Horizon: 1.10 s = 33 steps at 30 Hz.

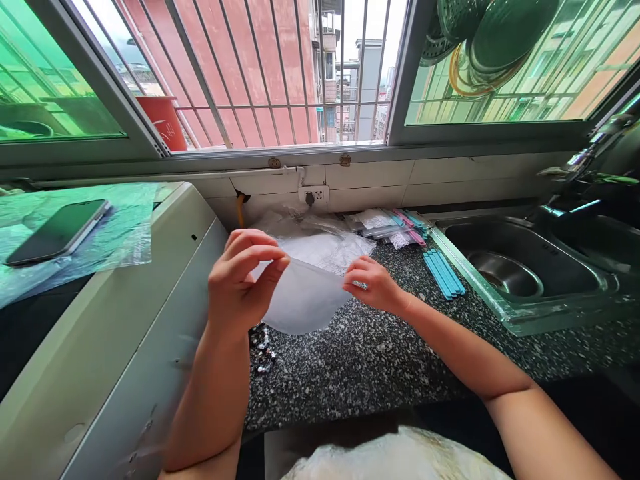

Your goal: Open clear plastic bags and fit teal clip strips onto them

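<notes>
My left hand (243, 280) and my right hand (374, 285) hold a small clear plastic bag (303, 300) between them above the speckled granite counter (370, 353). The left fingers pinch its top left edge, the right fingers pinch its right edge. A pile of more clear plastic bags (325, 243) lies just behind it. Small dark and shiny bits (263, 350) lie on the counter below my left wrist.
A white appliance (125, 320) stands at the left with a phone (57, 231) on plastic sheeting on top. Blue sticks (444, 273), pink and blue sticks and small packets (395, 227) lie near the steel sink (515, 267). A barred window runs behind.
</notes>
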Motion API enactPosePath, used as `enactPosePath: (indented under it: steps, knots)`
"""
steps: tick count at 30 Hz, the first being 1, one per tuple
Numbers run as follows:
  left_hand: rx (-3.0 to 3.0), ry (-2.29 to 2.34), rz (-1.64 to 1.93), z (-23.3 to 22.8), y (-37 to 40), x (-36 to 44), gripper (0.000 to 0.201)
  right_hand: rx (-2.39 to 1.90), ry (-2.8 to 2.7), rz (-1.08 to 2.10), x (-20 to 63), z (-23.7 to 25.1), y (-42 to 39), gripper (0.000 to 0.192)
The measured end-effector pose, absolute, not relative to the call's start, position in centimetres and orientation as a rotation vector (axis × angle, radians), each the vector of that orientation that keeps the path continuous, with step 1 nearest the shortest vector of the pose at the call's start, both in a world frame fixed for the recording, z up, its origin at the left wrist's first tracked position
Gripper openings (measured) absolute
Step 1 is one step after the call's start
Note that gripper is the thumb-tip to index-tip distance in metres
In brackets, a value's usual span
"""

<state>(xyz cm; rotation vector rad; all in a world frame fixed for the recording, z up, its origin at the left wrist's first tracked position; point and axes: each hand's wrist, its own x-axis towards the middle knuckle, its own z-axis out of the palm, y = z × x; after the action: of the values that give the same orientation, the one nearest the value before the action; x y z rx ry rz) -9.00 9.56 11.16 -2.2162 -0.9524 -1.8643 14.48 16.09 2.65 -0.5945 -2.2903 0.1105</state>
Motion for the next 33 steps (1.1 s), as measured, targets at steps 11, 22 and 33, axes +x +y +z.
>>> enactPosePath:
  steps: [11, 22, 33]
  knots:
    - [-2.284, -0.928, -1.698, 11.0, 9.4, -7.6, 0.010, -0.805, -2.585, -0.349, 15.3, 8.6, 13.0, 0.020]
    - [-2.294, -0.948, -1.650, 10.7, 9.4, -6.6, 0.009, -0.645, -2.403, -0.027, 12.9, 8.6, 12.1, 0.020]
    - [-2.171, -0.990, -1.648, 11.2, 9.5, -8.2, 0.008, -0.992, -2.630, -0.159, 17.2, 2.5, 13.5, 0.016]
